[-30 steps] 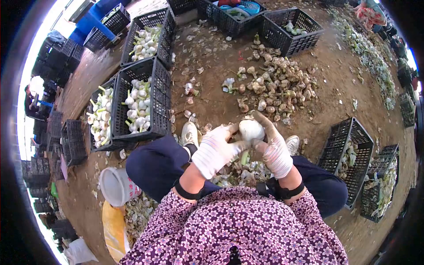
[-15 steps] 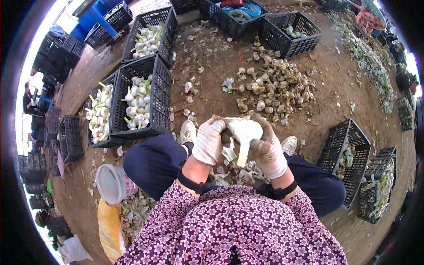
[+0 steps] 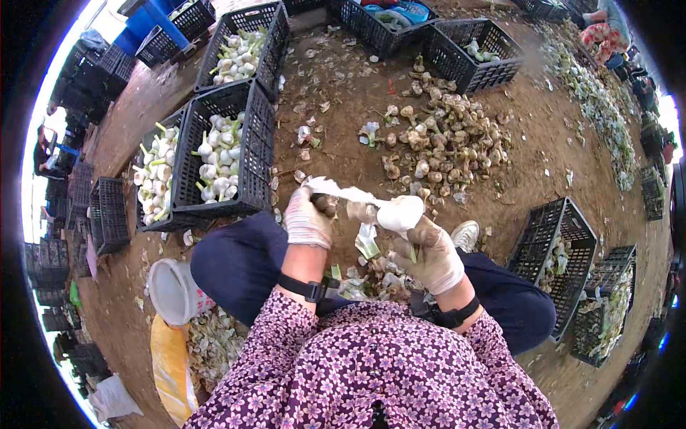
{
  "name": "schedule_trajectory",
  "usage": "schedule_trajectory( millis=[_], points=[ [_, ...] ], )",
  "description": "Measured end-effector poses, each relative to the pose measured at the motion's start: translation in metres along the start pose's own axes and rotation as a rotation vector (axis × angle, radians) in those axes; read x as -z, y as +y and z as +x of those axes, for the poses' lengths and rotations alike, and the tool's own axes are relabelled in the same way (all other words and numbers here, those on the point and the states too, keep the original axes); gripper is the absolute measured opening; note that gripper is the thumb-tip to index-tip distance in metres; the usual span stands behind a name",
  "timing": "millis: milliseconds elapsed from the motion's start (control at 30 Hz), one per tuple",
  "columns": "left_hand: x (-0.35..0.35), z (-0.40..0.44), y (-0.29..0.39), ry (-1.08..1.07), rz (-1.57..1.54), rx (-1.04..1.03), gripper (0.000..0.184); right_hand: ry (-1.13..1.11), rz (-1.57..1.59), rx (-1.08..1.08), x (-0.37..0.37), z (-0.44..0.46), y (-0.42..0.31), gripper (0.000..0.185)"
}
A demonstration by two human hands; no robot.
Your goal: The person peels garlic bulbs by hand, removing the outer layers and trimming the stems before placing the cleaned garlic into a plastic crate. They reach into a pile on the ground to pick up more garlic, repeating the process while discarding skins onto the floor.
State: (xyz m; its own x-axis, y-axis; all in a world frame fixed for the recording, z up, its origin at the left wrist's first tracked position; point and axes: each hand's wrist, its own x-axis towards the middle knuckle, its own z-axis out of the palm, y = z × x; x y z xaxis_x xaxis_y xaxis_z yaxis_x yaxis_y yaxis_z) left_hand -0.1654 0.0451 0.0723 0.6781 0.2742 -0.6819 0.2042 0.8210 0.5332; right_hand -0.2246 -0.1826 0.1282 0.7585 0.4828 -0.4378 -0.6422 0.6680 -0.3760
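Both my hands wear whitish gloves with soiled fingers. My right hand is closed around a white garlic bulb in front of my body. My left hand pinches a strip of pale skin that stretches across to the bulb. Below them, loose peelings lie on the ground between my legs, and a pale green-white leaf piece shows just under the bulb. Beyond my hands is a heap of brownish garlic bulbs.
Black crates of white garlic stand at the left, beside a white bucket and yellow sack. Crates with leaf scraps are at the right. Another crate stands behind the heap. A person is at the far right.
My left hand has moved left, away from the bulb, drawing out the strip of skin. The bulb stays in my right hand, its stem no longer pointing down towards me.
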Motion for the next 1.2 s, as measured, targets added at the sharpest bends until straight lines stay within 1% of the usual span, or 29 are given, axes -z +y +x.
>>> schedule_trajectory(
  millis=[33,100,167,200,233,300,367,400,433,467,500,533,567,633,667,700,767,800,833,867,900,933,967,1033,1100,1133,1167,1200],
  points=[
    [-0.002,-0.004,0.006,0.056,0.0,-0.006,0.024,-0.055,0.139,-0.015,0.001,-0.002,0.0,0.042],
    [-0.001,-0.013,0.003,0.031,0.008,-0.026,0.024,-0.003,0.164,-0.05,0.011,0.005,0.003,0.042],
    [-0.001,-0.024,-0.007,-0.463,0.151,-0.139,0.025,-0.187,0.427,-0.156,0.017,0.01,0.001,0.048],
    [-0.004,-0.025,-0.009,-0.699,0.116,-0.11,0.031,-0.28,0.563,-0.208,0.02,0.014,0.001,0.052],
    [0.003,-0.01,-0.016,-0.757,0.134,0.088,0.037,-0.279,0.567,-0.213,0.022,0.017,0.001,0.052],
    [-0.009,-0.053,-0.018,-0.864,0.466,-0.102,0.055,-0.26,0.583,-0.257,0.03,0.02,0.002,0.052],
    [-0.001,-0.04,-0.024,-0.765,0.751,-0.11,0.047,-0.263,0.555,-0.217,0.046,0.024,0.005,0.049],
    [0.002,-0.029,-0.023,-0.741,1.031,-0.27,0.038,0.016,0.342,-0.165,0.045,0.026,0.005,0.046],
    [0.004,-0.024,-0.026,-0.666,0.832,-0.021,0.034,0.293,0.126,-0.114,0.044,0.028,0.004,0.043],
    [0.013,-0.012,-0.039,-0.671,0.848,-0.081,0.029,0.294,-0.059,-0.082,0.042,0.03,0.003,0.038],
    [0.025,0.004,-0.054,-0.675,0.863,-0.143,0.025,0.391,-0.111,-0.105,0.038,0.031,0.005,0.037],
    [0.016,0.005,-0.056,-0.607,1.09,-0.303,0.019,0.318,-0.134,-0.139,0.045,0.033,0.004,0.037],
    [0.014,0.003,-0.055,-0.609,1.085,-0.292,0.019,0.247,-0.156,-0.175,0.049,0.033,0.003,0.038],
    [0.002,-0.003,-0.046,-0.526,1.064,-0.169,0.022,0.206,-0.144,-0.164,0.041,0.031,0.002,0.036],
    [0.011,0.017,-0.056,-0.392,1.055,-0.236,0.025,0.167,-0.089,-0.157,0.037,0.034,-0.001,0.037],
    [0.014,0.023,-0.055,-0.272,0.817,-0.06,0.024,0.173,-0.089,-0.154,0.029,0.039,-0.005,0.037],
    [0.024,0.049,-0.062,-0.051,0.342,0.033,0.02,0.072,-0.155,-0.114,0.005,0.056,-0.017,0.04],
    [0.029,0.062,-0.066,0.017,0.294,0.073,0.019,0.224,-0.33,-0.041,-0.021,0.075,-0.015,0.043],
    [0.038,0.076,-0.066,-0.035,0.195,0.14,0.03,0.032,-0.652,0.059,-0.024,0.09,-0.017,0.045],
    [0.039,0.081,-0.07,-0.036,0.199,0.149,0.03,-0.042,-0.529,0.074,-0.041,0.112,-0.012,0.052],
    [0.04,0.087,-0.073,-0.029,0.23,0.162,0.027,-0.103,-0.462,-0.042,-0.058,0.127,-0.007,0.064],
    [0.042,0.093,-0.075,-0.02,0.26,0.171,0.024,-0.295,-0.563,-0.019,-0.077,0.136,-0.011,0.07],
    [0.047,0.098,-0.077,-0.004,0.291,0.182,0.023,-0.45,-0.533,-0.091,-0.089,0.149,-0.013,0.072],
    [0.06,0.101,-0.078,0.045,0.354,0.216,0.025,-0.36,-0.947,0.237,-0.066,0.186,-0.003,0.069],
    [0.066,0.11,-0.078,0.085,0.409,0.245,0.031,-0.022,-1.124,0.182,-0.029,0.215,-0.019,0.068],
    [0.051,0.108,-0.079,0.228,0.292,0.37,0.03,0.119,-1.469,0.214,0.007,0.234,-0.027,0.065],
    [0.036,0.094,-0.071,0.191,0.377,0.291,0.03,0.264,-1.813,0.245,0.042,0.249,-0.036,0.063],
    [0.033,0.092,-0.08,0.153,0.493,0.199,0.027,0.477,-1.966,0.023,0.061,0.256,-0.045,0.06]
  ],
)
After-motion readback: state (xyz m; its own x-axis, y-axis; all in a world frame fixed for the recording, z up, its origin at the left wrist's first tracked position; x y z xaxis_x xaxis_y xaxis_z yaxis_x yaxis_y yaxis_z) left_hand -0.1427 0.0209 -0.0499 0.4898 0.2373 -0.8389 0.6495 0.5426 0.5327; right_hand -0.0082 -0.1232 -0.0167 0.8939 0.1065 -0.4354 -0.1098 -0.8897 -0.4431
